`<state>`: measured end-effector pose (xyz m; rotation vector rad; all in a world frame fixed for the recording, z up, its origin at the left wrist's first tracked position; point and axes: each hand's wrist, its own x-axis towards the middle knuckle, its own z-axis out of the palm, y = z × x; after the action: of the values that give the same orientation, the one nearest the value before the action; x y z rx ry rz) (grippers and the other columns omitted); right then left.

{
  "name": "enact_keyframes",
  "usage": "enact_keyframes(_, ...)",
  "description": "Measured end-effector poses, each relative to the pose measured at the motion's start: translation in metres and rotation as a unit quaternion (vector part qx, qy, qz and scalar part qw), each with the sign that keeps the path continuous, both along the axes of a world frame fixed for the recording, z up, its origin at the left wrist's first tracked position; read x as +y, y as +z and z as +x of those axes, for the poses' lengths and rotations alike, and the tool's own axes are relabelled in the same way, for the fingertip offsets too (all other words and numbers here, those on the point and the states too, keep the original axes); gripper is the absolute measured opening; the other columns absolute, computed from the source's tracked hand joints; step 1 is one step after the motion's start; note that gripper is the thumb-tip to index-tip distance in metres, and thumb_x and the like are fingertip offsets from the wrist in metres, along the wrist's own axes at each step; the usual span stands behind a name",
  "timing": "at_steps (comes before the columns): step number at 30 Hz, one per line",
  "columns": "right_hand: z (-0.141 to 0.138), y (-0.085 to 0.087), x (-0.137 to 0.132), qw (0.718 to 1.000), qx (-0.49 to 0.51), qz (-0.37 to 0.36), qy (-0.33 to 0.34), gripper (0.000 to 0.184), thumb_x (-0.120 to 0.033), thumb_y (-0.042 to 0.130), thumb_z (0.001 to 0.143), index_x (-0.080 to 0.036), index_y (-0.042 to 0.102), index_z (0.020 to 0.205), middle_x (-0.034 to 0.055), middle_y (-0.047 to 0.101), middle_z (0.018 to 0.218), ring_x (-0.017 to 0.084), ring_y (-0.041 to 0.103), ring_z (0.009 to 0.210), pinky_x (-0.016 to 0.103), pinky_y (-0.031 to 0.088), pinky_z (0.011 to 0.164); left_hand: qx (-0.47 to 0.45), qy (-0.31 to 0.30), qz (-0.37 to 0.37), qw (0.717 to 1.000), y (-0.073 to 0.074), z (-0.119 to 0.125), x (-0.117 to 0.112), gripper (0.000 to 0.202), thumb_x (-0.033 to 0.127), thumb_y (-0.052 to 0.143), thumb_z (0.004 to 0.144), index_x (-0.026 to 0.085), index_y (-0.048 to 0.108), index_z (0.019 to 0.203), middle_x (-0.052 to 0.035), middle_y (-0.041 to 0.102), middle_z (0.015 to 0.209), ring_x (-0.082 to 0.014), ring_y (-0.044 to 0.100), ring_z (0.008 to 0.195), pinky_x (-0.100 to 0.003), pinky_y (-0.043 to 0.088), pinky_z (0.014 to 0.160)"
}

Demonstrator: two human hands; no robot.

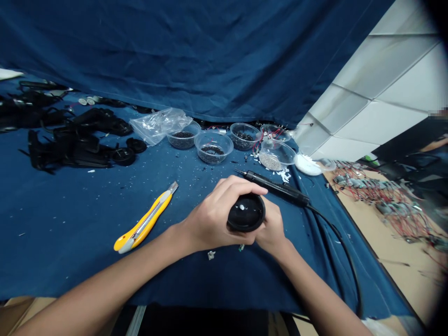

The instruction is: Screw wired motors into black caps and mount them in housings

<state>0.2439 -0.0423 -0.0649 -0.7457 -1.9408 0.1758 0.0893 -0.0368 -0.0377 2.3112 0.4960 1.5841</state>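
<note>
My left hand (213, 215) wraps across a round black plastic housing (246, 213), its fingers curling over the far side, while my right hand (272, 226) closes around it from the lower right. Both hands are holding it, with neither open. The housing sits between them, above the middle of the blue cloth (70, 252), with its round face turned toward me and a small hole at the center.

Just past my fingertips, a black soldering iron (276, 188) lies on the cloth, its tip pointing left. I can't tell whether it touches my left hand. Its black cord (338, 238) runs down the right side of the table. Two small pale pieces (211, 255) lie on the cloth just below my hands, and a yellow snap-off utility knife (145, 218) lies to the left.

Along the top of the table stand clear plastic bowls, two of them holding small black parts (213, 147) and another grey granules (271, 156). A crumpled plastic bag (159, 125) rests against the leftmost bowl. Black plastic parts (75, 144) are heaped at the upper left, and wired components (378, 196) spread across a tan surface at the right.
</note>
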Motion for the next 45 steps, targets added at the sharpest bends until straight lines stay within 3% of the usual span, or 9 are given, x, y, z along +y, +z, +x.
enact_keyframes(17,0.004,0.008,-0.004,0.993,0.002,-0.097,0.062,0.029,-0.023,0.057,0.086,-0.017,0.047,0.060,-0.0028,0.047,0.054,0.008,0.041,0.047,0.020,0.035,0.045,0.011,-0.018,-0.053,0.998,0.006,-0.003,-0.003,0.045,0.014,0.063,0.068,0.017,0.051,0.111,-0.0069,0.062,0.099,-0.0184,0.060,0.091,-0.031,0.052,0.079)
enact_keyframes(22,-0.003,0.005,-0.007,1.000,-0.005,-0.022,-0.004,0.026,-0.027,0.051,0.090,-0.019,0.047,0.066,-0.0007,0.048,0.056,0.010,0.045,0.050,0.022,0.038,0.046,-0.009,-0.001,-0.043,0.999,0.001,-0.001,-0.002,0.049,0.014,0.065,0.065,0.017,0.051,0.112,-0.0067,0.062,0.101,-0.0181,0.059,0.093,-0.031,0.052,0.081)
enact_keyframes(29,-0.012,0.007,-0.013,0.999,0.018,0.019,-0.040,0.021,-0.011,0.049,0.085,-0.020,0.041,0.069,-0.0008,0.049,0.060,0.011,0.050,0.054,0.022,0.042,0.050,-0.029,0.036,-0.028,0.999,0.000,0.004,-0.006,0.042,0.016,0.065,0.073,0.015,0.052,0.112,-0.0069,0.062,0.101,-0.0163,0.059,0.093,-0.029,0.052,0.082)
enact_keyframes(37,-0.007,0.006,-0.007,1.000,0.003,-0.005,0.000,0.019,-0.010,0.051,0.081,-0.021,0.040,0.068,-0.0007,0.050,0.060,0.012,0.053,0.057,0.023,0.044,0.051,-0.020,0.025,-0.026,0.999,-0.001,0.001,-0.004,0.041,0.023,0.067,0.076,0.016,0.051,0.113,-0.0081,0.062,0.102,-0.0188,0.060,0.097,-0.031,0.053,0.083)
enact_keyframes(45,-0.004,0.005,-0.002,0.999,0.019,-0.031,0.006,0.015,-0.011,0.051,0.081,-0.020,0.046,0.070,-0.0002,0.056,0.064,0.013,0.056,0.058,0.023,0.047,0.051,0.000,-0.011,-0.014,1.000,-0.002,0.001,-0.002,0.044,0.013,0.061,0.077,0.016,0.048,0.120,-0.0095,0.061,0.108,-0.0200,0.057,0.103,-0.035,0.051,0.088)
